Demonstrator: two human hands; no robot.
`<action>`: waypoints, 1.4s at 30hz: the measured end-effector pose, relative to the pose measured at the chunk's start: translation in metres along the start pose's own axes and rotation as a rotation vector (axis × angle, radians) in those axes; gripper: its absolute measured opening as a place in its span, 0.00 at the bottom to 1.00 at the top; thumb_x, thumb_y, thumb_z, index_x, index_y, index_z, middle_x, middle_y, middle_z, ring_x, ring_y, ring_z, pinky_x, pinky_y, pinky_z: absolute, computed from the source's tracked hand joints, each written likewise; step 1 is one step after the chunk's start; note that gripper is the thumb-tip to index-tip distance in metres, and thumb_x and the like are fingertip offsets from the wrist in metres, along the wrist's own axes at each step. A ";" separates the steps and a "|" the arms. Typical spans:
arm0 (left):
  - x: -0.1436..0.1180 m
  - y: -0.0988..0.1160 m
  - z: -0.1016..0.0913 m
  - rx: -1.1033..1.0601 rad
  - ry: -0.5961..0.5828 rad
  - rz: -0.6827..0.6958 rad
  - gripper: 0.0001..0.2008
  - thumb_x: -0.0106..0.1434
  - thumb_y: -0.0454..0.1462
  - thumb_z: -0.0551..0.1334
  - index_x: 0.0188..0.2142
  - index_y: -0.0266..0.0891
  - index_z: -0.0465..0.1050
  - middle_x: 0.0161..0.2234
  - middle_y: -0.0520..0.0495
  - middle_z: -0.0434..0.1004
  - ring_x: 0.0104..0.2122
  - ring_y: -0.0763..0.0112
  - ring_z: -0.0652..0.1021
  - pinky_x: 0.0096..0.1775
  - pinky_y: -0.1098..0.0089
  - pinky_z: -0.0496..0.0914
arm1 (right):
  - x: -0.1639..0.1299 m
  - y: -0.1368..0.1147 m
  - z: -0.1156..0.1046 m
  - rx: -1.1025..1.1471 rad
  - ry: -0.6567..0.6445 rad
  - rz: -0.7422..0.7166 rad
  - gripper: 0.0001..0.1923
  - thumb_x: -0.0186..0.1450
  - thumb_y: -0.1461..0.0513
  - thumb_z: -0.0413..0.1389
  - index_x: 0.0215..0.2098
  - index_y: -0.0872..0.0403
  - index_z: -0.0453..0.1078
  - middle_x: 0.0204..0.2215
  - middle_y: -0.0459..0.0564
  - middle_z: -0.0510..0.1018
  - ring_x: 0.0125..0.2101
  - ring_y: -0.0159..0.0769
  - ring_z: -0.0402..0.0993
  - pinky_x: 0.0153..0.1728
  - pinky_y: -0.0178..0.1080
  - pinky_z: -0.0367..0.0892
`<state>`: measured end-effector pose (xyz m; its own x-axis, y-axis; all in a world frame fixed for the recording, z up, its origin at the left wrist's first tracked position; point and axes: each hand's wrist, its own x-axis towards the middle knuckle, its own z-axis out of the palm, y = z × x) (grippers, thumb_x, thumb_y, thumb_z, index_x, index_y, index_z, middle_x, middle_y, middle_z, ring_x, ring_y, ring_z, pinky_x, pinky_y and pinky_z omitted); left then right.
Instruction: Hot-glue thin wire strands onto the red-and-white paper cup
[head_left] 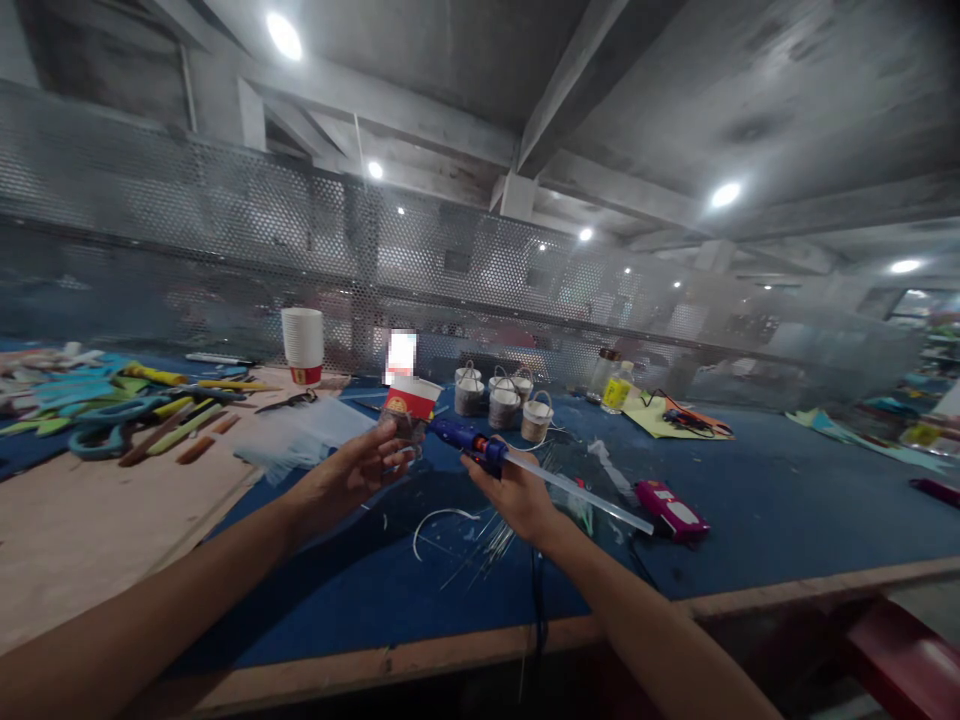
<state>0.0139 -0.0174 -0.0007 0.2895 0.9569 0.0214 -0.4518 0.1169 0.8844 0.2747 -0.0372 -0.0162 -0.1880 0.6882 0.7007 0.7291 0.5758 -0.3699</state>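
A red and white paper cup (412,398), its lower part wrapped in something greyish, is held tilted in my left hand (367,462). My right hand (519,492) is wrapped round a blue hot glue gun (459,434), whose nozzle points left at the cup's side. Whether the nozzle touches the cup I cannot tell. From the back of the gun a long clear glue stick (585,492) sticks out to the lower right. Just beyond my hands stand several small handled buckets (504,402), pale at the rim and greyish below.
A stack of paper cups (303,345) stands at the back left. Scissors (112,422) and several tools lie on a board at left. Thin wires (495,540) lie below my right hand. A magenta device (672,510) and a yellow-labelled bottle (617,388) are to the right. Perforated screens (465,270) edge the back.
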 end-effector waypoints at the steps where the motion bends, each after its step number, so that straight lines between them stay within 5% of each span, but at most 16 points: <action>1: 0.000 0.000 0.000 0.005 0.008 -0.001 0.18 0.60 0.45 0.74 0.48 0.42 0.82 0.45 0.42 0.85 0.44 0.60 0.83 0.45 0.64 0.79 | 0.000 0.000 0.000 -0.002 0.003 0.001 0.17 0.71 0.46 0.57 0.33 0.50 0.71 0.24 0.47 0.75 0.24 0.37 0.70 0.27 0.38 0.63; 20: -0.004 0.007 0.005 -0.056 -0.019 -0.045 0.16 0.63 0.43 0.72 0.48 0.40 0.82 0.45 0.42 0.86 0.39 0.61 0.83 0.42 0.64 0.79 | 0.002 -0.002 -0.003 -0.007 0.001 -0.001 0.17 0.71 0.47 0.55 0.34 0.51 0.70 0.23 0.47 0.74 0.22 0.37 0.69 0.26 0.37 0.60; 27: -0.006 0.011 0.012 -0.146 -0.012 -0.074 0.14 0.68 0.35 0.67 0.52 0.33 0.79 0.45 0.36 0.85 0.37 0.64 0.84 0.39 0.68 0.79 | 0.001 0.000 -0.002 -0.032 0.002 -0.005 0.19 0.72 0.46 0.55 0.34 0.51 0.70 0.23 0.47 0.74 0.23 0.36 0.70 0.26 0.36 0.59; 42: 0.005 0.004 0.000 -0.202 -0.061 -0.077 0.13 0.70 0.38 0.65 0.51 0.36 0.79 0.44 0.37 0.85 0.39 0.65 0.84 0.41 0.67 0.80 | 0.001 0.001 -0.001 0.021 -0.043 0.067 0.20 0.71 0.45 0.55 0.35 0.52 0.72 0.23 0.47 0.74 0.22 0.36 0.67 0.28 0.37 0.58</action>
<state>0.0134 -0.0122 0.0026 0.3776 0.9259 -0.0088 -0.5848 0.2458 0.7730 0.2759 -0.0366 -0.0149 -0.1678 0.7435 0.6473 0.7269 0.5369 -0.4282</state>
